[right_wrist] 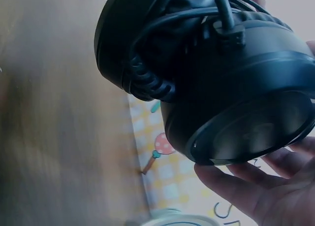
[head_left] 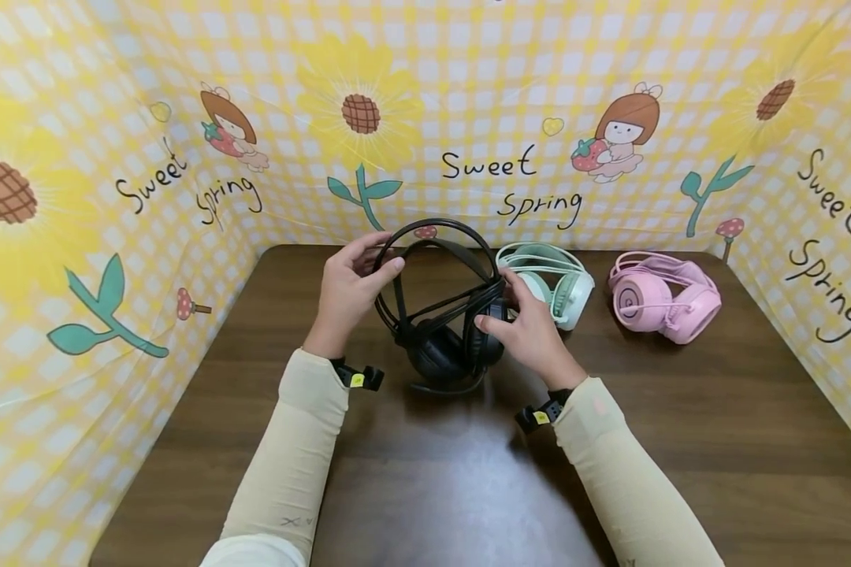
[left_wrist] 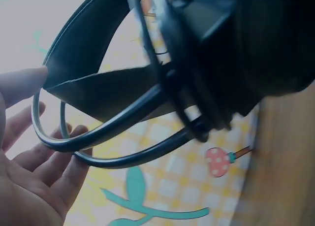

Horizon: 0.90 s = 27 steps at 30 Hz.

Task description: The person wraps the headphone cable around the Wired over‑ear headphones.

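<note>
A black headset (head_left: 436, 354) is held up over the brown table between both hands, with its cable bundled along the right side. My left hand (head_left: 347, 287) grips the left side of the headband. In the left wrist view the thumb lies against the inner band (left_wrist: 93, 48), and the fingers (left_wrist: 59, 169) reach behind the thin outer hoops. My right hand (head_left: 535, 331) holds the right ear cup, thumb in front and fingers behind it. The right wrist view shows those fingers (right_wrist: 231, 184) along the rim of the round black ear cup (right_wrist: 236, 108). A thin microphone boom (head_left: 450, 389) curves below the cups.
On the wooden table (head_left: 425, 480), a mint green headset (head_left: 573, 299) stands just behind my right hand. Further right is a pink headset (head_left: 698, 311). A yellow checked cloth (head_left: 425, 102) with printed flowers encloses the table's back and sides.
</note>
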Motion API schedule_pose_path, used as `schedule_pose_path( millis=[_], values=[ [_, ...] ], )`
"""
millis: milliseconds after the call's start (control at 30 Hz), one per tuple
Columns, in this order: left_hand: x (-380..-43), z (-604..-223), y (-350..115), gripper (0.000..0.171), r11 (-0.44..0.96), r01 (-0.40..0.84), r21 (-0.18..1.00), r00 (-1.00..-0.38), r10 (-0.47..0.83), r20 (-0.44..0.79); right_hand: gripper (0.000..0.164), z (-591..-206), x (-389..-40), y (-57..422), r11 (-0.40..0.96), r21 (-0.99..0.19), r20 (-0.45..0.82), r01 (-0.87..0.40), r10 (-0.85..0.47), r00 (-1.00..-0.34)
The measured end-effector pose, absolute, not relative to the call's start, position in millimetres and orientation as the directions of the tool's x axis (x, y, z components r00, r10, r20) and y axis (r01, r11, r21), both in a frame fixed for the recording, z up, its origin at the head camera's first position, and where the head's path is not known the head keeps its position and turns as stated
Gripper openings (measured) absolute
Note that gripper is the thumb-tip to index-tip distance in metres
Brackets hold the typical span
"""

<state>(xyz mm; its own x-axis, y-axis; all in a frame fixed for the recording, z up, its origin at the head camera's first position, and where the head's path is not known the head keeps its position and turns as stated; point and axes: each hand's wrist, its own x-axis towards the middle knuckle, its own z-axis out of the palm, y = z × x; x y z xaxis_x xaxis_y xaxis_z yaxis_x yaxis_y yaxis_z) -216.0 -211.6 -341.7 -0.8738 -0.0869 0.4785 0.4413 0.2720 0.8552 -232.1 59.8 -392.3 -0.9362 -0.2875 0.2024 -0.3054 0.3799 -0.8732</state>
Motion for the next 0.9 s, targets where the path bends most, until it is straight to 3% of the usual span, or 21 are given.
schedule_pose_path(
  millis=[333, 600, 900],
  values=[
    [-236.8, -367.3, -220.1, 0.033, 0.271, 0.462, 0.844, -0.822, -0.225, 0.522, 0.083, -395.5, -250.1, 41.1, 0.289, -0.938, 0.123, -0.194, -0.246, -0.961],
    [-253.2, -377.9, -230.1, 0.034, 0.332, 0.402, 0.853, -0.862, -0.176, 0.475, 0.084, -402.9, -260.0, 26.9, 0.253, -0.959, 0.077, -0.132, -0.217, -0.973],
    [-271.7, -385.8, -237.7, 0.028, 0.404, 0.363, 0.84, -0.866, -0.187, 0.464, 0.079, -421.2, -272.5, 14.8, 0.175, -0.984, 0.003, -0.042, -0.217, -0.976]
  ],
)
